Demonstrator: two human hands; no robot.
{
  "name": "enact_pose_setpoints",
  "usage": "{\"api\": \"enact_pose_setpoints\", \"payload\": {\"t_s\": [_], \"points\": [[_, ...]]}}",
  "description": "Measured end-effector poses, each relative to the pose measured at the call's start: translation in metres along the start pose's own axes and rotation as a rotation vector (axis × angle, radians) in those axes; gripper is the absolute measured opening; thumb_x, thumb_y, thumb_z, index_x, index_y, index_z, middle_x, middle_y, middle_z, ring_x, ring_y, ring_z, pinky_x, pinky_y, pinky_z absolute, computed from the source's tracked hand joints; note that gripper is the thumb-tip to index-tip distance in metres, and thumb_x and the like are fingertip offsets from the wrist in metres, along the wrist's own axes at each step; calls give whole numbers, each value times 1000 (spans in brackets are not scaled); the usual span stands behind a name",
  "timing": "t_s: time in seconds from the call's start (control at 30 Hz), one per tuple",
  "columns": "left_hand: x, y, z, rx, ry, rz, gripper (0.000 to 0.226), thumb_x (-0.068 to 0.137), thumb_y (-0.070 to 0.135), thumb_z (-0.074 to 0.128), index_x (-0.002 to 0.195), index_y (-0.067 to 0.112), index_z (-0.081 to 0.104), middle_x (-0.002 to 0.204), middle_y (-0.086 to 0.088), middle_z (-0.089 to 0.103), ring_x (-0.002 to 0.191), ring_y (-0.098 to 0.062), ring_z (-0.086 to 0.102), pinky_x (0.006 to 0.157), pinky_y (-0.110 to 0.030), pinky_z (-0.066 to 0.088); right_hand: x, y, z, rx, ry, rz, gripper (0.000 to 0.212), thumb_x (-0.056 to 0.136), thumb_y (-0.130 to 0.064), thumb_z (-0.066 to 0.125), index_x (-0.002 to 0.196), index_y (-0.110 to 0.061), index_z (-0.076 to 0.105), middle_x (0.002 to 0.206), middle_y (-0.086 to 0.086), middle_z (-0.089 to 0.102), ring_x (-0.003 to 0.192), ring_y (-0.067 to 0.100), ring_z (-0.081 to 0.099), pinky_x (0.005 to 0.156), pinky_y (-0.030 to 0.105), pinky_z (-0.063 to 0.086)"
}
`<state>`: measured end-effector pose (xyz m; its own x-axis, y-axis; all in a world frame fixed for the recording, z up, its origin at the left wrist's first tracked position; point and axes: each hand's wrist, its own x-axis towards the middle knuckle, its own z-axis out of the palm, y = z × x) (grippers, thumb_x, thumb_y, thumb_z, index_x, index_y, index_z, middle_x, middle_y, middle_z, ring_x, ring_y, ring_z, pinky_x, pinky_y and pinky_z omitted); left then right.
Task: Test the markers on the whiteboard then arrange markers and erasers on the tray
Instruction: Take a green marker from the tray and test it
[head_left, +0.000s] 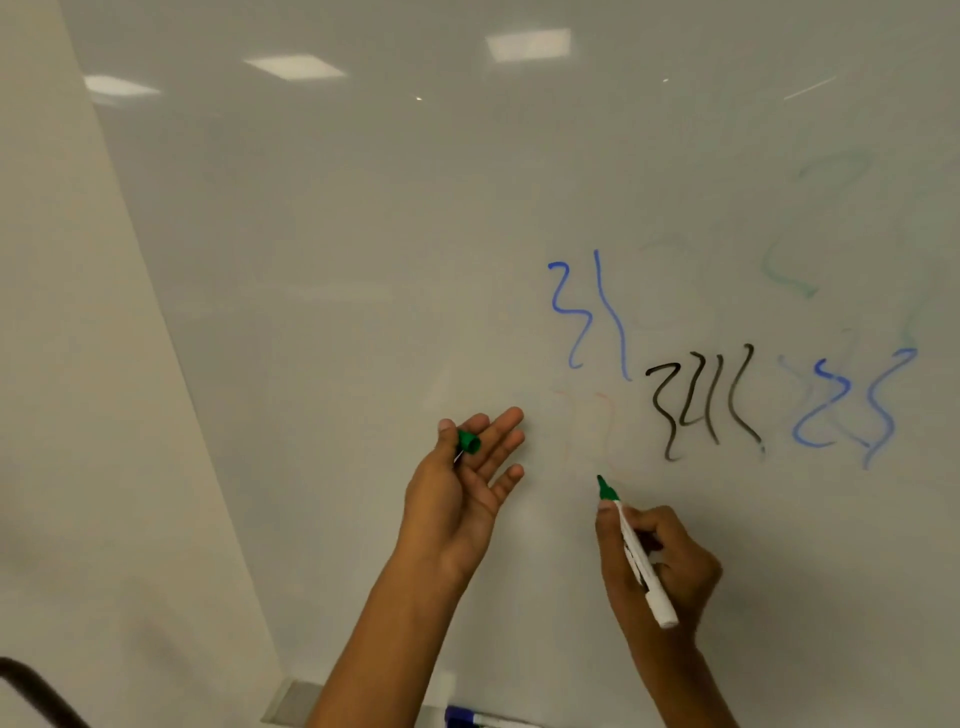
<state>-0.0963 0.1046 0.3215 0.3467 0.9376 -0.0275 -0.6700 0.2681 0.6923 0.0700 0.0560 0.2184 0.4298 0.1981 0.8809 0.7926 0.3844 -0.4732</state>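
Tray (291, 699) at bottom edge, cut off, holding one blue-capped marker (467, 718), mostly out of view. Right hand (657, 561) clenched around one green marker (636, 553), tip at whiteboard (363, 260). Left hand (462, 483) pinching one green cap (467, 441), other fingers straight. No erasers visible

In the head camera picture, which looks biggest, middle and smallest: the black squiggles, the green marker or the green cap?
Largest to smallest, as they look:
1. Green marker, held in the right hand; it is also nearer the camera.
2. Black squiggles as a group, a close second.
3. Green cap, pinched in the left hand.
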Motion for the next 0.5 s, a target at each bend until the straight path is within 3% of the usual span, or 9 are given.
{"api": "enact_pose_setpoints", "payload": {"t_s": [0.1, 0.23, 0.4, 0.5], "points": [[-5, -13, -1, -106, -7, -64, 33, 105, 34, 34, 89, 16, 57, 104, -13, 76, 87, -20, 75, 80, -35, 51, -2, -38, -7, 241, -8, 205, 42, 83, -49, 68, 67, -10, 61, 55, 1, 63, 45, 15, 60, 42, 33, 51], [-17, -29, 7, -168, -53, -76, 30, 103, 31, 37, 85, 15, 55, 111, -19, 72, 89, -24, 74, 89, -37, 51, 13, -77, -11, 465, -118, 141, 34, 84, -51, 68, 74, -19, 61, 59, -1, 67, 48, 15, 64, 44, 33, 54], [-32, -47, 17, -160, -117, -73, 32, 103, 32, 38, 85, 13, 57, 113, -18, 72, 88, -24, 73, 77, -34, 59, 15, -74, -18, 434, -183, 86, 29, 85, -50, 67, 75, -24, 58, 66, -10, 64, 51, 2, 61, 48, 10, 46], [-39, -56, 23, -127, -128, -28, 32, 103, 29, 39, 85, 11, 58, 109, -20, 72, 86, -24, 72, 73, -33, 60, 14, -68, -25, 419, -194, 72, 26, 85, -48, 68, 78, -24, 59, 70, -10, 64, 54, 1, 62, 51, 9, 47]]}}
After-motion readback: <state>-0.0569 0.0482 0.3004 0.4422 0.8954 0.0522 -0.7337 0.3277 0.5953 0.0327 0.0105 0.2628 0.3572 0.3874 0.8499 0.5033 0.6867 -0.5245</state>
